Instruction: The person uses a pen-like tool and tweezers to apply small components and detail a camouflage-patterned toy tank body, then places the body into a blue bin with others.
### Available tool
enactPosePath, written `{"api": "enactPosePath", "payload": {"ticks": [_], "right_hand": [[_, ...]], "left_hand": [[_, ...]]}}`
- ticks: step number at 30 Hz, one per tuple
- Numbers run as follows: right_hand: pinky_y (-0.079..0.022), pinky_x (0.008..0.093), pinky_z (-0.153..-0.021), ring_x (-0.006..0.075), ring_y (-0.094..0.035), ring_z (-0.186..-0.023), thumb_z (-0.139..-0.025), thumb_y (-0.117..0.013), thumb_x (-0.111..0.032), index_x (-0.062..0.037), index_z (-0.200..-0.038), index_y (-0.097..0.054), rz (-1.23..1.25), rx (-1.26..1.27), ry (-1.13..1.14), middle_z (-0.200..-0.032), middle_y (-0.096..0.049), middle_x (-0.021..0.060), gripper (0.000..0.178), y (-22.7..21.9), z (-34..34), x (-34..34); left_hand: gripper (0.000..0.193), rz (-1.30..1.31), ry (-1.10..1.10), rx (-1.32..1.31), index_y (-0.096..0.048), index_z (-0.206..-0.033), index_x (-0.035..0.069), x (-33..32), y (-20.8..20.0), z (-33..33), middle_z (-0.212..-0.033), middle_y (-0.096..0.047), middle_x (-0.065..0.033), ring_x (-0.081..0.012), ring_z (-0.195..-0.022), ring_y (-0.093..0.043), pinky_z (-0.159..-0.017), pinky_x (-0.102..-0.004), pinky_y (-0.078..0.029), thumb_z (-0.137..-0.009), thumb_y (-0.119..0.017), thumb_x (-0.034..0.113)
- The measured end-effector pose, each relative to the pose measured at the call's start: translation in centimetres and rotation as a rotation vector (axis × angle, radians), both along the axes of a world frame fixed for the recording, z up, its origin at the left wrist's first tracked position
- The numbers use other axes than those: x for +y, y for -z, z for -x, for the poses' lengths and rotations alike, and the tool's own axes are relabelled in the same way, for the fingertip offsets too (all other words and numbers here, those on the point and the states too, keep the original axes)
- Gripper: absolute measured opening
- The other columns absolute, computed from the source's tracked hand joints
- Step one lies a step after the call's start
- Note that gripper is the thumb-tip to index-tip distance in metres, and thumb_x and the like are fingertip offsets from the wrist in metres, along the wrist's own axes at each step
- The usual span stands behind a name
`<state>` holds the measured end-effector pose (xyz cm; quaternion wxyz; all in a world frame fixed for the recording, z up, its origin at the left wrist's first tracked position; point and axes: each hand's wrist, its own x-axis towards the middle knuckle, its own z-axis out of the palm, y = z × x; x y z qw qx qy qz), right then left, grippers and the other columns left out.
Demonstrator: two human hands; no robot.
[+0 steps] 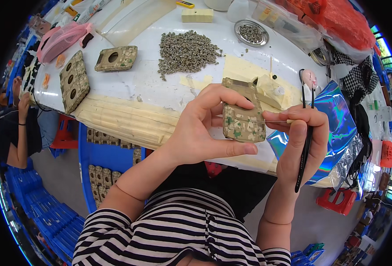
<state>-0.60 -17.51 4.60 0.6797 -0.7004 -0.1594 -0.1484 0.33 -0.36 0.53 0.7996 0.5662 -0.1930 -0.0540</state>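
My left hand (204,126) is closed around a camouflage-patterned toy tank body (243,124), thumb on its near edge and fingers over its far side. The piece is tilted above the table edge. In my right hand (302,137) are black tweezers (308,144), their tips pointing away from me. Between its thumb and fingers it also pinches a thin, needle-like metal tool (275,121) with a pale end. The tool's tip meets the right edge of the tank body; whether it touches the surface I cannot tell.
A pile of small grey-green parts (187,51) lies mid-table, with more in a round metal dish (251,33). Two camouflage bodies (116,58) (75,82) rest at left. Shiny blue film (337,111) lies right. A blue tray (111,153) of bodies sits below. Another person's hand (24,106) is far left.
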Motion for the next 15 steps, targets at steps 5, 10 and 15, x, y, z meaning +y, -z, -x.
{"api": "enactPosePath", "payload": {"ticks": [5,10,15], "right_hand": [[-0.054,0.0266,-0.073,0.0186,-0.065,-0.083,-0.095,-0.049,-0.01,0.0029,-0.096,-0.047,0.022,-0.001,0.002,-0.086,-0.057,0.0116,0.013,-0.05,0.1,-0.03],[-0.053,0.0258,-0.073,0.0173,-0.064,-0.082,-0.095,-0.049,-0.009,0.0028,-0.095,-0.048,0.038,-0.008,0.016,-0.086,-0.057,0.0111,0.011,0.02,0.1,0.07],[-0.052,0.025,-0.072,0.0157,-0.064,-0.081,-0.095,-0.049,-0.008,0.0026,-0.094,-0.049,0.094,-0.032,-0.002,-0.086,-0.057,0.0108,0.01,0.02,-0.09,-0.29]], "left_hand": [[0.053,-0.014,-0.008,0.001,-0.055,-0.108,0.005,-0.02,0.01,0.01,-0.109,-0.046,-0.0039,-0.0156,-0.102,-0.058,-0.088,-0.0289,-0.051,-0.063,-0.084,0.005],[0.053,-0.047,-0.013,-0.005,-0.055,-0.108,0.005,0.03,-0.1,-0.02,-0.108,-0.046,-0.0038,-0.0156,-0.101,-0.058,-0.088,-0.029,-0.051,-0.063,-0.084,0.006],[0.054,-0.055,-0.015,-0.007,-0.055,-0.108,0.005,0.08,-0.13,-0.02,-0.109,-0.047,-0.0039,-0.0158,-0.101,-0.059,-0.087,-0.0293,-0.051,-0.063,-0.084,0.007]]}}
